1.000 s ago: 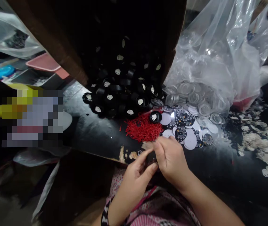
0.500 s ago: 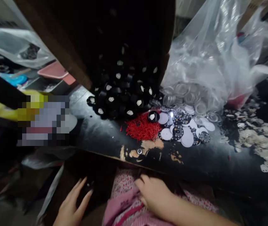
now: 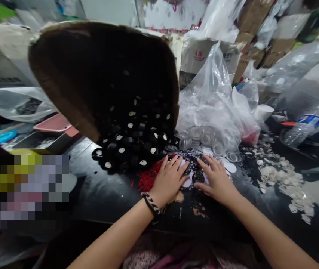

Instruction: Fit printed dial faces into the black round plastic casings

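Both my hands are over the heap of thin round dial-like discs (image 3: pixel 186 182), some white and some black with a printed pattern. My left hand (image 3: pixel 166 183) lies palm down with its fingers spread, at the heap's left side and against the small red pieces (image 3: pixel 147 177). On the other side my right hand (image 3: pixel 218 181) is also palm down, fingers apart, touching the discs. Part of the heap is hidden under the fingers. Just behind stand clear round covers (image 3: pixel 198 134), spilling from a plastic bag (image 3: pixel 209 97).
A big tipped container (image 3: pixel 64 82) spills black round cases (image 3: pixel 124 158) with pale oval marks onto the black table (image 3: pixel 100 203). Off-white flat pieces (image 3: pixel 282 175) and a plastic bottle (image 3: pixel 306 125) are at the right. A pink tray (image 3: pixel 54 122) sits at the left.
Both hands have come up from below the table edge, where the right was at the pink cloth, onto the discs. The view has tilted up and shows more background.
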A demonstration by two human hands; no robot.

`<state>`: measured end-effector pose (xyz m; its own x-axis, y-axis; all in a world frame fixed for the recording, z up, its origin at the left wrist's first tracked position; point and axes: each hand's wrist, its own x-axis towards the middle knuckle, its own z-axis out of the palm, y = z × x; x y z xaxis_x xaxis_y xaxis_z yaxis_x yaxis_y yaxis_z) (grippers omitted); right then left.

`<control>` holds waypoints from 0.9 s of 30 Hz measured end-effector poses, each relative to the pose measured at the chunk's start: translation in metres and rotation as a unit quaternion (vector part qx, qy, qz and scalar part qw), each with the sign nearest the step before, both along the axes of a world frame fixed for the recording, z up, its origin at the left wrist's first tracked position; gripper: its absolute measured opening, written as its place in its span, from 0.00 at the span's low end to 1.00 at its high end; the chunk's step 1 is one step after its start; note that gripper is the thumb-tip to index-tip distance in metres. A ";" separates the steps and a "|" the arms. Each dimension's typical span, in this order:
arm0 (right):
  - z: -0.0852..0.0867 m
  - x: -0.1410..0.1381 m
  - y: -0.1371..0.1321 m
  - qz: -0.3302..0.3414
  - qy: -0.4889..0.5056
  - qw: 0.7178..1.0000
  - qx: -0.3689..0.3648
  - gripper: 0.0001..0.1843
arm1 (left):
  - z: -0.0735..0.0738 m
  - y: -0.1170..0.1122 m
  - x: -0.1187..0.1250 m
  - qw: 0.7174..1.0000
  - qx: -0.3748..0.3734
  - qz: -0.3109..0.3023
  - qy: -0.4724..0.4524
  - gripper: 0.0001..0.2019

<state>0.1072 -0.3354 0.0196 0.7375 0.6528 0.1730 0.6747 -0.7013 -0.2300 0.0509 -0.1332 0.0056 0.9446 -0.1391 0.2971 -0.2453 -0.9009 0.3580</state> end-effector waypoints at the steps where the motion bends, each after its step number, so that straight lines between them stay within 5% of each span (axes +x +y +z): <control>1: -0.010 0.006 0.000 0.007 -0.004 1.000 -0.019 0.43 | -0.003 -0.001 0.003 1.000 0.012 0.008 -0.004 0.21; 6: -0.037 0.017 0.018 0.074 -0.020 0.996 -0.034 0.46 | -0.016 0.013 -0.009 0.996 0.059 0.060 -0.012 0.19; 13: -0.016 0.035 0.031 0.167 -0.012 0.986 -0.018 0.43 | -0.023 0.029 -0.030 0.993 0.050 0.095 -0.050 0.18; 17: 0.008 0.055 0.017 0.075 -0.016 0.990 0.117 0.24 | -0.019 0.049 -0.053 0.991 0.034 0.110 -0.070 0.17; 20: 0.016 0.089 0.013 0.009 -0.025 0.986 0.163 0.21 | -0.014 0.072 -0.076 0.977 0.034 0.190 -0.089 0.14; 23: 0.007 0.122 0.026 -0.046 -0.051 0.982 0.176 0.23 | -0.011 0.087 -0.089 0.956 0.039 0.269 -0.106 0.14; 27: -0.011 0.134 0.052 -0.042 -0.053 0.986 0.151 0.29 | -0.008 0.080 -0.078 0.962 0.047 0.257 -0.081 0.17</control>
<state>0.2412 -0.2830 0.0082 0.7537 0.4974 0.4295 0.6491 -0.6657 -0.3681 -0.0274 -0.0530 -0.0025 0.8390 0.2994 0.4544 0.1950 -0.9450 0.2627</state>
